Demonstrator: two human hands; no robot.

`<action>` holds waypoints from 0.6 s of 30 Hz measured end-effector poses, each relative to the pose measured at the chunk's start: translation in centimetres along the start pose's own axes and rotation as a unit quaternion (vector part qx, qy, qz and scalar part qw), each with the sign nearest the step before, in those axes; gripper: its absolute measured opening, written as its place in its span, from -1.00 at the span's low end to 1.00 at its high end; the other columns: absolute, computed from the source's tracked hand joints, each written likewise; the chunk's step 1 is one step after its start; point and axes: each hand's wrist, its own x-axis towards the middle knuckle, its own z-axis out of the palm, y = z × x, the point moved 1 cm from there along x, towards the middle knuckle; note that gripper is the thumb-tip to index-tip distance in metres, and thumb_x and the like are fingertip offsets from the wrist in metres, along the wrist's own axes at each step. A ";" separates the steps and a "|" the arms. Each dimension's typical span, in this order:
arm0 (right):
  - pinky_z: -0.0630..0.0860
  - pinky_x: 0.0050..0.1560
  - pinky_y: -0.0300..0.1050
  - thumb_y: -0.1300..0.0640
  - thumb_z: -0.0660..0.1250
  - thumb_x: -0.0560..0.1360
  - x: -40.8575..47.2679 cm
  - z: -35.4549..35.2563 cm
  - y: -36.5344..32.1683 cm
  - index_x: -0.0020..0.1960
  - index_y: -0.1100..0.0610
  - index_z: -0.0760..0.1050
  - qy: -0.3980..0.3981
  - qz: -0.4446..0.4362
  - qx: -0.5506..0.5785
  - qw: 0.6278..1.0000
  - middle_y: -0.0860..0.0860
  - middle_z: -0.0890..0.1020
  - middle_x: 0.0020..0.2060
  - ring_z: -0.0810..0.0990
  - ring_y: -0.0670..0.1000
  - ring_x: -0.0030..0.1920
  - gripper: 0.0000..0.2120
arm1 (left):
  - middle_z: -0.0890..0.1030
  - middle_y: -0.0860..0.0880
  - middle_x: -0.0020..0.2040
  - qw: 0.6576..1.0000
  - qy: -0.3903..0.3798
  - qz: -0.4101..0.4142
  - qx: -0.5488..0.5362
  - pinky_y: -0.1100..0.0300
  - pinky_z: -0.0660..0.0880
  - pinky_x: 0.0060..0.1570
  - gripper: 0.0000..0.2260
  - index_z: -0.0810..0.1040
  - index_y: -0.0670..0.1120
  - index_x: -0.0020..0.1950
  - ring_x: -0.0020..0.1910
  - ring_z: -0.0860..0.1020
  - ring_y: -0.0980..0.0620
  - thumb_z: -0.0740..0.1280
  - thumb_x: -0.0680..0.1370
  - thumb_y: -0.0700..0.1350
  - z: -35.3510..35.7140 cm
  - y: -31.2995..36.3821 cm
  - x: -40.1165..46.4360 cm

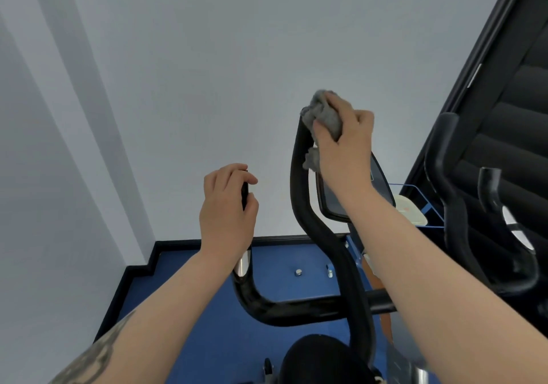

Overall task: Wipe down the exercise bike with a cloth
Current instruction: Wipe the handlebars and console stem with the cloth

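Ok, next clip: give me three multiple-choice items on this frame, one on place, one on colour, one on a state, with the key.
1. Where is the cloth?
A. on the floor
B. at the top end of the right handlebar
C. on the saddle

2. What colour is the floor?
A. blue
B. red
C. green

3. What is the left hand doing?
A. hanging free
B. pressing the screen
C. gripping the left handlebar

Key: 1 B, the right hand holds the grey cloth wrapped over that bar's tip. 2 A, blue shows below the white wall. 3 C, its fingers curl round the black grip.
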 end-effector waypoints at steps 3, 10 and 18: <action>0.30 -0.19 -0.52 0.12 0.26 0.59 -1.1 0.3 1.6 0.44 0.02 0.35 -0.087 0.092 -0.064 0.990 0.06 0.38 0.13 0.44 -0.22 -0.12 -0.58 | 0.45 0.22 0.20 1.000 0.000 -0.003 -0.001 0.43 0.27 -0.28 -0.73 0.50 0.05 0.03 0.20 0.23 0.27 0.31 0.46 -0.29 0.0 0.1 0.1; 0.44 -0.03 -0.23 0.15 0.28 0.56 -0.5 -0.4 2.1 0.29 0.12 0.49 -0.038 0.091 -0.036 0.994 0.13 0.52 0.07 0.53 -0.03 -0.10 -0.70 | 0.47 0.18 0.20 1.000 0.001 -0.006 -0.004 0.43 0.27 -0.26 -0.74 0.51 0.03 0.03 0.19 0.23 0.25 0.30 0.46 -0.30 -0.1 0.2 0.0; 0.48 -0.08 -0.02 0.14 0.32 0.51 -1.2 -1.7 3.1 -0.07 0.23 0.54 -0.174 0.176 -0.060 0.967 0.05 0.58 -0.23 0.52 0.02 -0.17 -0.86 | 0.47 0.18 0.20 1.000 -0.003 -0.006 0.004 0.45 0.25 -0.25 -0.75 0.51 0.04 0.03 0.20 0.24 0.24 0.30 0.46 -0.28 -0.1 0.3 0.1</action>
